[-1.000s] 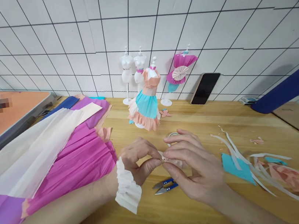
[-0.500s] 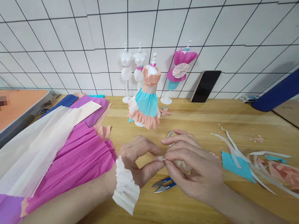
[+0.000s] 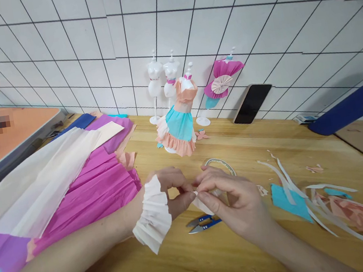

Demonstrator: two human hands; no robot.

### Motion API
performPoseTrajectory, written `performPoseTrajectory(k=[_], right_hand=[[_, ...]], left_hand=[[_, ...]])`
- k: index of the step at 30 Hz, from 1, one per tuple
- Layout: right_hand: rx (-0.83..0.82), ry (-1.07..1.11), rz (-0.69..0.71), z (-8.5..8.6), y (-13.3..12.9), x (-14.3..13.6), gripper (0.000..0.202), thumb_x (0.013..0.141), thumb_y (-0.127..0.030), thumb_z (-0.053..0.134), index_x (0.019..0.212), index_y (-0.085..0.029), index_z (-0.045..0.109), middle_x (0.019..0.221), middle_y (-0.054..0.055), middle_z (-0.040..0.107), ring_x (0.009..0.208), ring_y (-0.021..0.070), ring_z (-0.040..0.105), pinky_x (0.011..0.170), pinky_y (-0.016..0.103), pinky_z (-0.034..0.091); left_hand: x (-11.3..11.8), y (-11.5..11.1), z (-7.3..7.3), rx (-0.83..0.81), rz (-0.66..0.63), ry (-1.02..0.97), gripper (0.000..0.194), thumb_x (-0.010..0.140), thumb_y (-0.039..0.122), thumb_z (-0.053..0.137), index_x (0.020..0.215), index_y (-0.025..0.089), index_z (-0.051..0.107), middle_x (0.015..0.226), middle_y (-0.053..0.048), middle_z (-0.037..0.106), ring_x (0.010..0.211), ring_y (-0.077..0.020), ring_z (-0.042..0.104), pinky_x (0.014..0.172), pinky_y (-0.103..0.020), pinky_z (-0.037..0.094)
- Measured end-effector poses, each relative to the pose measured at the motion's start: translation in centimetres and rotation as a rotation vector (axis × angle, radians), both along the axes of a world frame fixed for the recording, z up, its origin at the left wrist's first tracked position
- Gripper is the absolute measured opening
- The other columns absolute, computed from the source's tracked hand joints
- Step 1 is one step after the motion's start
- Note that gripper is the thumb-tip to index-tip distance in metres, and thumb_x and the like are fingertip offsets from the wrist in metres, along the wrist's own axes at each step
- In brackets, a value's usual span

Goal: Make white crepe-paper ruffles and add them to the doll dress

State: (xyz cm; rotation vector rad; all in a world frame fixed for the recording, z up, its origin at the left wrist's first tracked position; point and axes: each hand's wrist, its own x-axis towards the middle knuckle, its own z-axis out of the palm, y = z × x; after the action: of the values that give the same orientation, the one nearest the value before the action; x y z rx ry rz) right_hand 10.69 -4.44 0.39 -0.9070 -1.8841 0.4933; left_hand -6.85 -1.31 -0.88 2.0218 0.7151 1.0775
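My left hand [image 3: 174, 190] and my right hand [image 3: 232, 194] meet over the table, both closed. Thumb and fingertips of each pinch a strip of cream-white crepe paper. Its ruffled, gathered length [image 3: 152, 216] hangs over the back of my left hand near the wrist. A smoother part of the strip shows under my right fingertips, partly hidden by that hand. Blue-handled thread snips [image 3: 205, 223] lie just below the hands, and a tape roll [image 3: 224, 162] lies behind my right hand.
Crepe paper sheets [image 3: 88, 194] in magenta, white and purple cover the left. Small mannequins stand at the back, one in a peach-and-turquoise paper dress [image 3: 179, 122]. A phone [image 3: 253, 104] leans on the tiled wall. Paper scraps [image 3: 290, 201] lie right; a blue roll [image 3: 353, 105] lies behind.
My fingertips have shifted slightly along the strip, and more ruffled paper shows over my left hand. My right hand has moved lower, uncovering more of the tape roll.
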Motion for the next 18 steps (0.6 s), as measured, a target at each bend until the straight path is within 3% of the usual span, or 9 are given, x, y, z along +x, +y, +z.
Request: performPoseTrajectory(k=[4,8,12,16,18], right_hand=[[0.002,-0.104,0.013,0.4,-0.1,0.1,0.014,0.085,-0.016,0.053,0.075,-0.021,0.061,0.067,0.000,0.065,0.068,0.0178,0.062,0.063,0.034,0.047],[-0.012,-0.137,0.023,0.8,-0.1,0.4,0.015,0.087,-0.019,0.051,0.077,-0.021,0.062,0.064,0.000,0.062,0.068,0.0178,0.062,0.064,0.033,0.047],[-0.174,-0.020,-0.025,0.6,0.2,0.7,0.016,0.085,-0.024,0.053,0.073,-0.020,0.064,0.065,0.000,0.065,0.062,0.0155,0.061,0.053,0.026,0.047],[-0.310,0.140,-0.081,0.0,0.6,0.9,0.017,0.083,-0.029,0.057,0.074,-0.019,0.068,0.062,0.000,0.067,0.055,0.0143,0.060,0.047,0.022,0.047],[-0.385,0.246,-0.073,-0.5,0.7,1.0,0.018,0.083,-0.033,0.060,0.076,-0.020,0.070,0.064,0.000,0.068,0.055,0.0143,0.061,0.048,0.022,0.048]], left_hand=[[0.0,0.1,0.2,-0.187,0.023,0.041,0.012,0.072,0.018,0.062,0.061,0.014,0.061,0.059,0.000,0.061,0.056,-0.0101,0.054,0.056,-0.022,0.044],[-0.1,0.5,0.8,-0.419,-0.071,0.031,0.019,0.072,0.028,0.065,0.060,0.013,0.061,0.056,0.000,0.060,0.055,-0.0099,0.052,0.054,-0.022,0.043],[-0.5,1.1,0.8,-0.607,-0.132,-0.108,0.034,0.077,0.045,0.063,0.070,0.012,0.066,0.065,-0.004,0.064,0.064,-0.0137,0.057,0.061,-0.026,0.045],[-0.7,1.7,-0.2,-0.751,-0.049,-0.350,0.044,0.079,0.054,0.058,0.083,0.011,0.069,0.072,-0.007,0.066,0.070,-0.0175,0.061,0.069,-0.031,0.048],[-0.6,2.0,-0.8,-0.855,-0.068,-0.434,0.049,0.080,0.057,0.054,0.090,0.011,0.069,0.076,-0.009,0.068,0.073,-0.0188,0.063,0.070,-0.032,0.049]])
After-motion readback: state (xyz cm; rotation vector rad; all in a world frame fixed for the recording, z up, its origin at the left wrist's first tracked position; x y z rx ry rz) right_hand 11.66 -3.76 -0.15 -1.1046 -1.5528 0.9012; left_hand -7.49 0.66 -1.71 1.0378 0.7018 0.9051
